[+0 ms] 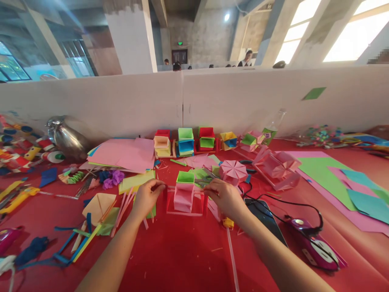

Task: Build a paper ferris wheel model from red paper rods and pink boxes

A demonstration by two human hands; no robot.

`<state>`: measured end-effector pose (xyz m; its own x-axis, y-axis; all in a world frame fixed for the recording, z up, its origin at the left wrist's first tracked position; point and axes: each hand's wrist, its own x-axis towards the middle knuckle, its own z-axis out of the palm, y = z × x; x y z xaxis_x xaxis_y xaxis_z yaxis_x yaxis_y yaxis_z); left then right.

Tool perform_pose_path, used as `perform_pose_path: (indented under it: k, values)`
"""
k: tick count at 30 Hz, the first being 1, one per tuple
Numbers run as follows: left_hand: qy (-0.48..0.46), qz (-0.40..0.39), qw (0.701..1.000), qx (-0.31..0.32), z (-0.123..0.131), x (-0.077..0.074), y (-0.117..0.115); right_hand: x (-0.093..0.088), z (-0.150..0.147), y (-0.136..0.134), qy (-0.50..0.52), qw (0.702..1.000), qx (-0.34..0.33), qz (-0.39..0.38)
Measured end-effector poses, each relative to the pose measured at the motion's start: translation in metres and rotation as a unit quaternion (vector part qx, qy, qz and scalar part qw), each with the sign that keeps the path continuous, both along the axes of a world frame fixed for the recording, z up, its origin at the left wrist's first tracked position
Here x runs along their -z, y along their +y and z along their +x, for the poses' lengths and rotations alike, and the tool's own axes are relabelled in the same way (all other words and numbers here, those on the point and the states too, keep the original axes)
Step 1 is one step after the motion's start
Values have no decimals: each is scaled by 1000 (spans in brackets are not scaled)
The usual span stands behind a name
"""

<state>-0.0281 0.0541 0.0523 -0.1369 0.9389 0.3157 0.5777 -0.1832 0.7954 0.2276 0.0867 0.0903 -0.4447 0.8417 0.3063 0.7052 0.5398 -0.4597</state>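
Note:
A small folded-paper model stands in front of me on the red table: a pink paper box point(183, 198) with a green open box point(185, 177) on top, set within a red paper frame point(197, 209). At the frame's left upright, the fingers of my left hand point(148, 196) are pinched together on its upper end. My right hand point(225, 196) pinches the opposite side at about the same height, beside the pink box. Fingertips partly hide the frame's upper ends. Just behind my right hand sits a pink pleated paper wheel point(233, 172).
Similar paper boxes point(186, 147) line the white partition point(121, 97). Paper sheets point(127, 156) and a metal jug point(68, 138) are at left. Blue paper strips point(65, 247) lie front left. A phone point(264, 219), a cable and a purple power strip point(313, 245) are at right.

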Motion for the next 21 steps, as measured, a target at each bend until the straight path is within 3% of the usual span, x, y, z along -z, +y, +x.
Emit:
perform_pose_path:
  k: [8,14,18,21]
  values:
    - [11,101,995,-10,22,-45,51,-54,18,47,19,997,4,76]
    - [-67,139,988,-18,38,-80,94,-92,52,102,42,990,31,133]
    - [-129,120,984,-36,39,-78,83,-116,76,146,66,980,77,173]
    - [-116,78,990,-7,43,-54,54,-133,81,182,79,972,108,194]
